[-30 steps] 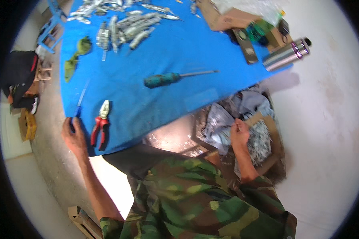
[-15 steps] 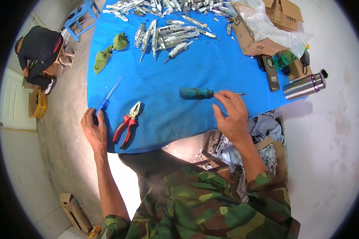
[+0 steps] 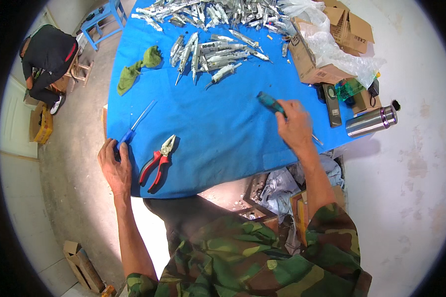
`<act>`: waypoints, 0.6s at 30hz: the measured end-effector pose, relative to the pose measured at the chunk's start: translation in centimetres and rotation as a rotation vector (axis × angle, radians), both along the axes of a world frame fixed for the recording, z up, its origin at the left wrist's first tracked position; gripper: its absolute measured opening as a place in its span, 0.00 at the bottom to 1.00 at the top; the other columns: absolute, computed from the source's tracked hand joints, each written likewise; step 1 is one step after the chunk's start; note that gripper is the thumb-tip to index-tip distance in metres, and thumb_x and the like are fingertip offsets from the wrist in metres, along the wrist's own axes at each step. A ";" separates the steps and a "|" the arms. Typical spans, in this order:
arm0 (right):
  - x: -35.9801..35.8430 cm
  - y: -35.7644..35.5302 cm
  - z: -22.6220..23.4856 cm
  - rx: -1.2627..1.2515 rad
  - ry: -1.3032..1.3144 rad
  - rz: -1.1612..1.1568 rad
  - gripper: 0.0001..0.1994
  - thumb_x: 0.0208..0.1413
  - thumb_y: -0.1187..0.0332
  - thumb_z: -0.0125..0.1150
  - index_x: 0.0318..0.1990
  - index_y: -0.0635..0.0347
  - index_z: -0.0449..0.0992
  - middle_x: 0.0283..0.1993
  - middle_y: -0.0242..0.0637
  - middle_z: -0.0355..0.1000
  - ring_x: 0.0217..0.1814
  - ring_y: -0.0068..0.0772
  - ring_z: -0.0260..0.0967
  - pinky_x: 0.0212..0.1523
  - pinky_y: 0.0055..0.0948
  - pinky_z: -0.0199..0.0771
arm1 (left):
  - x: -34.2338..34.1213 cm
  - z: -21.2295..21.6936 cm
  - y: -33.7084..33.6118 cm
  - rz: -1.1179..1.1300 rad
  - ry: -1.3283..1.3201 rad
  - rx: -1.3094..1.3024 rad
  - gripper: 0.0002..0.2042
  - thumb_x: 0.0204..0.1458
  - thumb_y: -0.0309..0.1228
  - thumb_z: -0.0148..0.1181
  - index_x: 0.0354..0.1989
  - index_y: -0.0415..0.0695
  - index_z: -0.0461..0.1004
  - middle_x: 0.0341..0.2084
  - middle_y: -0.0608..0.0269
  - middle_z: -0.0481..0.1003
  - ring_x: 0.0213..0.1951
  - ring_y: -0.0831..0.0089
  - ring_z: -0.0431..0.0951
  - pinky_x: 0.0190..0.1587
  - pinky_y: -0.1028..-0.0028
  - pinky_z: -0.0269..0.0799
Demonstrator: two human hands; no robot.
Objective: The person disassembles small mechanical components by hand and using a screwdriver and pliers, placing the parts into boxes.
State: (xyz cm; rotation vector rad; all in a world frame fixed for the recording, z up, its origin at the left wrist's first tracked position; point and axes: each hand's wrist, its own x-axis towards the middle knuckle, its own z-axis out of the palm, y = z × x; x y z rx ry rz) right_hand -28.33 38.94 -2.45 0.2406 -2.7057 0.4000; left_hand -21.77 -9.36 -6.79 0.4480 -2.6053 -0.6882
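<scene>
Fingers of the right hand [image 3: 295,126] wrap the teal-handled screwdriver [image 3: 271,103] above the blue table [image 3: 223,133], gripped for use, while the left hand [image 3: 115,166] lies flat-fingered, steadying the near edge by the blue-handled screwdriver [image 3: 134,126] (red pliers [image 3: 158,161] just beside).

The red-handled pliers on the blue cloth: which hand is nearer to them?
Left. The left hand rests at the cloth's edge just beside the red-handled pliers. The right hand is far across the blue cloth, gripping a teal-handled screwdriver.
</scene>
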 end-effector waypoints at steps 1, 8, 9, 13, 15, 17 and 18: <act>-0.9 1.2 -0.8 -0.011 0.031 -0.044 0.16 0.57 0.68 0.67 0.53 0.57 0.80 0.47 0.46 0.76 0.48 0.54 0.75 0.46 0.51 0.74 | 0.0 -0.2 -0.2 -0.002 0.000 -0.011 0.23 0.67 0.44 0.60 0.59 0.35 0.77 0.62 0.47 0.74 0.66 0.50 0.69 0.70 0.54 0.65; -2.7 2.7 -1.8 -0.004 -0.002 -0.227 0.18 0.58 0.64 0.67 0.54 0.59 0.80 0.46 0.49 0.76 0.48 0.57 0.75 0.46 0.51 0.76 | 0.0 -0.5 -0.6 -0.006 -0.008 -0.020 0.23 0.67 0.44 0.60 0.60 0.36 0.77 0.62 0.47 0.74 0.67 0.52 0.69 0.70 0.54 0.65; -2.8 2.7 -1.8 -0.014 -0.013 -0.233 0.18 0.58 0.63 0.67 0.54 0.59 0.80 0.46 0.50 0.76 0.49 0.57 0.76 0.46 0.52 0.76 | 0.1 -0.5 -0.7 -0.014 -0.004 -0.011 0.23 0.67 0.44 0.60 0.60 0.36 0.77 0.62 0.48 0.74 0.67 0.52 0.68 0.70 0.54 0.64; -2.8 2.8 -1.3 -0.032 -0.037 -0.253 0.19 0.58 0.62 0.66 0.55 0.59 0.80 0.48 0.52 0.77 0.51 0.58 0.76 0.49 0.52 0.76 | -0.1 -0.2 -0.1 0.020 -0.031 0.014 0.24 0.67 0.45 0.59 0.60 0.37 0.77 0.63 0.49 0.73 0.68 0.52 0.68 0.71 0.53 0.65; -3.2 2.6 -1.0 -0.033 -0.049 -0.250 0.20 0.58 0.61 0.66 0.55 0.59 0.80 0.49 0.52 0.78 0.52 0.58 0.76 0.51 0.51 0.76 | 0.1 0.0 0.0 0.048 -0.044 0.026 0.24 0.67 0.46 0.59 0.60 0.38 0.77 0.64 0.49 0.73 0.68 0.53 0.68 0.71 0.53 0.65; -3.5 2.2 -0.6 -0.030 -0.071 -0.252 0.21 0.57 0.60 0.67 0.56 0.60 0.80 0.51 0.52 0.78 0.53 0.58 0.76 0.53 0.51 0.76 | 0.1 0.0 0.0 0.054 -0.052 0.035 0.24 0.67 0.46 0.59 0.60 0.38 0.77 0.64 0.49 0.73 0.68 0.53 0.68 0.71 0.53 0.65; -3.6 2.4 -0.8 -0.042 -0.051 -0.256 0.22 0.57 0.59 0.67 0.56 0.60 0.80 0.51 0.52 0.78 0.53 0.58 0.76 0.54 0.50 0.76 | 0.1 0.0 0.0 0.056 -0.055 0.041 0.24 0.67 0.46 0.59 0.60 0.38 0.77 0.64 0.49 0.72 0.68 0.53 0.68 0.71 0.53 0.65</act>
